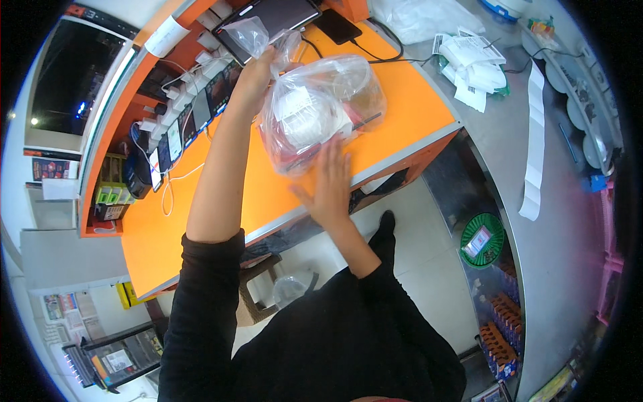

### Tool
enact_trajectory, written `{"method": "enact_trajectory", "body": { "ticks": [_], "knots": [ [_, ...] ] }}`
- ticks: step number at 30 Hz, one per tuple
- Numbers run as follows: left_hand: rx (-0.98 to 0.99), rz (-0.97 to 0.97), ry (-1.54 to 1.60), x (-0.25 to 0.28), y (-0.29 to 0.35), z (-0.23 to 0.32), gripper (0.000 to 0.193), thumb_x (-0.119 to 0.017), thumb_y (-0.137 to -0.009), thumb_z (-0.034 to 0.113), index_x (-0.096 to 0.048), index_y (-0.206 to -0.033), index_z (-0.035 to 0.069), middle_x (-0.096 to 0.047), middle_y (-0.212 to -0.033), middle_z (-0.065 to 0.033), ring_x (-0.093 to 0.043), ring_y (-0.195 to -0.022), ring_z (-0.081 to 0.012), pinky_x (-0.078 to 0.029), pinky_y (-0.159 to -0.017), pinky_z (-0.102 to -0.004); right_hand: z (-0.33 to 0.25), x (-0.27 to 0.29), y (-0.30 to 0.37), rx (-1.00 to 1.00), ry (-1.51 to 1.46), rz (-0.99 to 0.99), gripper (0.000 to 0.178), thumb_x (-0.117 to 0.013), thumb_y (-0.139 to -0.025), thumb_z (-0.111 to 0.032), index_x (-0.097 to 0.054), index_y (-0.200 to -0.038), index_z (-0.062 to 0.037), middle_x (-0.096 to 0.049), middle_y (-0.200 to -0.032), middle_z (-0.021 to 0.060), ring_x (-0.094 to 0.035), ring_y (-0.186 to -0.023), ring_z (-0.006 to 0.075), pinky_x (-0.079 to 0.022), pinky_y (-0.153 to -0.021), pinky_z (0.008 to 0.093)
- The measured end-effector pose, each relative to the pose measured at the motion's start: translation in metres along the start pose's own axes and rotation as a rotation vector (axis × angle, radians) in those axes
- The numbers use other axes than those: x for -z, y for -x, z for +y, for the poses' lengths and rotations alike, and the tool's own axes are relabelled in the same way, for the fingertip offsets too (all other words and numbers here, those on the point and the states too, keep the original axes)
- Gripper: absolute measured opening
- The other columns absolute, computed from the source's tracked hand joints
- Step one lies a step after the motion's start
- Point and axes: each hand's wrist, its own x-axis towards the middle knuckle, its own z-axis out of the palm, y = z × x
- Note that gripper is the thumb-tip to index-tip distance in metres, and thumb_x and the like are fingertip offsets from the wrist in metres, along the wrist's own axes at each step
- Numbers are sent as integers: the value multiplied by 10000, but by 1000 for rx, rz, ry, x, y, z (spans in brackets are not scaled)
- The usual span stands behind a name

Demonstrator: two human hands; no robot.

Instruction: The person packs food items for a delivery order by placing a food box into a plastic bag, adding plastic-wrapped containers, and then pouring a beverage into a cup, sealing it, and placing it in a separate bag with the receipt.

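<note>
A clear plastic bag (318,110) lies on the orange counter (418,100), its gathered top pointing toward the back left. Inside it show round, pale containers, one with a white printed label (295,110), and something red and dark. At the bag's neck my left hand (258,75) is closed on the gathered plastic, with loose ends sticking out past the fingers. My right hand (329,184) is at the near side of the bag, fingers stretched out and thumb apart. Its fingertips reach the bag's lower edge; whether they press on it I cannot tell.
Behind the bag are a tablet (268,27) and a black phone (337,27) with cables. Several phones and a power strip (181,100) line the left shelf. On the steel counter (495,147) at right lie paper slips (472,63) and a long paper strip (534,144). Below stands a green basket (495,234).
</note>
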Motion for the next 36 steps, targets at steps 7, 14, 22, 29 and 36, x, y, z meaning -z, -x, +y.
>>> {"method": "enact_trajectory", "body": {
  "ticks": [7,14,22,29,36],
  "knots": [
    [23,-57,74,-7,8,5,427,-295,-922,308,-410,-1119,-54,-610,-940,-193,-597,-841,-246,-473,-758,-334,-4,9,16,-8,-176,56,814,-475,-804,-493,-174,-1322,57,-200,-1358,272,-195,-1266,403,-148,-1009,507],
    [40,-48,161,-16,10,13,407,-331,-917,329,-428,-1125,-8,-609,-937,-176,-589,-856,-247,-463,-776,-355,4,18,-1,79,-262,34,802,-470,-822,-461,-140,-1327,68,-183,-1361,278,-201,-1260,408,-145,-1012,492],
    [-612,226,-216,-11,41,3,315,-586,-784,282,-515,-994,58,-562,-905,-71,-522,-859,-171,-423,-750,-335,4,64,-93,102,-167,74,628,-617,-762,-179,-310,-1263,41,-360,-1288,187,-329,-1203,298,-244,-997,365],
    [-790,198,-482,-2,106,27,563,-674,-676,312,-436,-1114,51,-416,-1152,-185,-354,-1126,-349,-266,-957,-427,25,34,-190,94,3,-712,407,-454,-789,-105,-420,-1172,27,-471,-1173,189,-459,-1086,259,-345,-915,334],
    [-333,370,-240,65,203,-113,1003,-751,-600,393,-163,-1328,30,-163,-1356,-248,-128,-1281,-388,-150,-1043,-443,-63,-25,-176,446,-76,-590,196,-369,-866,-94,-527,-933,0,-565,-792,152,-545,-767,279,-415,-709,353]
  ]
}}
